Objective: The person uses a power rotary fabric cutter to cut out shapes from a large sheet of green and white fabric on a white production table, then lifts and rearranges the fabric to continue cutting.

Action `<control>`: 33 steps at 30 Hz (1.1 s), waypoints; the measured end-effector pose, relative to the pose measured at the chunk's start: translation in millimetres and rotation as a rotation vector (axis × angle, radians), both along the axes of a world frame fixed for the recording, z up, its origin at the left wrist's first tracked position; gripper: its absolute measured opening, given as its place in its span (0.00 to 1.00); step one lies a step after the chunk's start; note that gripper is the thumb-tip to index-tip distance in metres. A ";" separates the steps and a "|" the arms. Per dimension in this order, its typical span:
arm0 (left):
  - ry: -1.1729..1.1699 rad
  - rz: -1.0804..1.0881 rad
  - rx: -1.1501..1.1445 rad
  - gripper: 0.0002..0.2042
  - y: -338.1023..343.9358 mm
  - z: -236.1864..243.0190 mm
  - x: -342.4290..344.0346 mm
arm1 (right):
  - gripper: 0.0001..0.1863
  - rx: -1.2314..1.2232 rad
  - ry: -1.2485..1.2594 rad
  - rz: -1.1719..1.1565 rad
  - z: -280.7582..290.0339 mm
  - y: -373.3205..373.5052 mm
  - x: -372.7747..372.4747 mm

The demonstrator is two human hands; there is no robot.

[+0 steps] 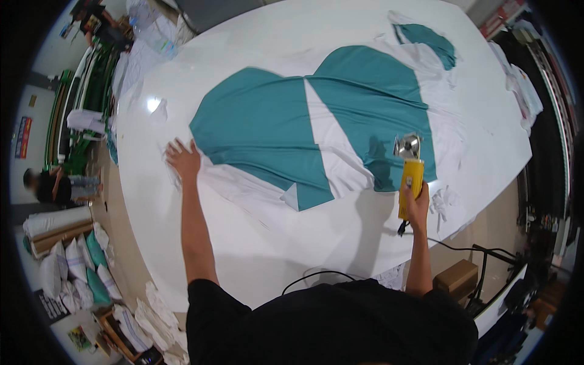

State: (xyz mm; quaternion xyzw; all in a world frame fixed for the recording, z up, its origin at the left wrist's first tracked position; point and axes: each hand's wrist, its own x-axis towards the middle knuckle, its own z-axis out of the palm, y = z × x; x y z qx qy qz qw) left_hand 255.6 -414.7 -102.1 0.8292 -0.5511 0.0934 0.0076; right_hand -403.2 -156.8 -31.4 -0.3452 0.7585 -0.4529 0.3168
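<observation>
My right hand (pixel 417 205) is wrapped round the yellow body of an electric rotary fabric cutter (pixel 412 176), whose round metal head points away from me above the cloth. A black cord runs from its near end. On the left, my left hand (pixel 184 160) lies with fingers spread on the edge of the white fabric (pixel 234 185), beside the left corner of the teal printed area. Two large teal panels (pixel 261 121) show on this white cloth, with a white wedge between them. Creases run across the panels, and a small corner is folded over at the near edge.
The cloth lies on a large white table (pixel 274 243). Farther right is another teal piece (pixel 429 44) with white scraps; a crumpled scrap (pixel 447 201) lies right of the cutter. The cord (pixel 456 246) leads off right. Two people are at the left, near fabric rolls and stuffed sacks (pixel 76 261).
</observation>
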 end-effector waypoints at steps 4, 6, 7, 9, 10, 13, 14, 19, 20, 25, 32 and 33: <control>0.387 -0.342 -0.007 0.45 87.8 -4.4 -127.7 | 0.28 0.035 0.070 0.094 -3.6 -61.2 14.7; 0.510 -0.366 0.174 0.51 135.4 36.1 -201.6 | 0.28 0.029 0.115 0.054 3.1 -73.3 25.5; 0.500 -0.321 0.279 0.54 159.5 39.7 -210.1 | 0.28 0.023 0.113 0.082 1.5 -76.4 26.4; 0.473 -0.331 0.289 0.59 197.4 33.3 -181.4 | 0.28 0.003 0.111 0.119 -1.9 -74.7 25.4; 0.456 -0.348 0.290 0.61 210.7 33.3 -160.8 | 0.27 0.014 0.075 0.121 -3.1 -72.2 23.8; 0.466 -0.284 0.489 0.66 238.2 51.7 -99.1 | 0.25 0.038 -0.070 0.104 -11.0 -62.1 8.4; 0.464 -0.289 0.516 0.68 245.5 59.0 -84.3 | 0.24 0.052 -0.143 0.099 -12.7 -57.8 2.3; 0.388 -0.334 0.622 0.77 269.3 62.5 -39.2 | 0.23 0.042 -0.241 0.062 -20.6 -22.7 -10.3; 0.384 -0.332 0.643 0.77 276.9 62.2 -36.4 | 0.23 0.063 -0.231 0.059 -17.9 -8.8 -7.9; 0.351 -0.345 0.703 0.80 303.5 60.8 -22.1 | 0.25 0.065 -0.146 0.028 -20.0 48.0 -4.9; 0.292 -0.340 0.779 0.78 338.6 55.9 -7.2 | 0.28 0.061 0.076 0.101 20.1 125.1 22.6; 0.291 -0.334 0.790 0.76 344.4 60.6 -11.0 | 0.28 0.063 0.142 0.128 25.6 143.9 33.5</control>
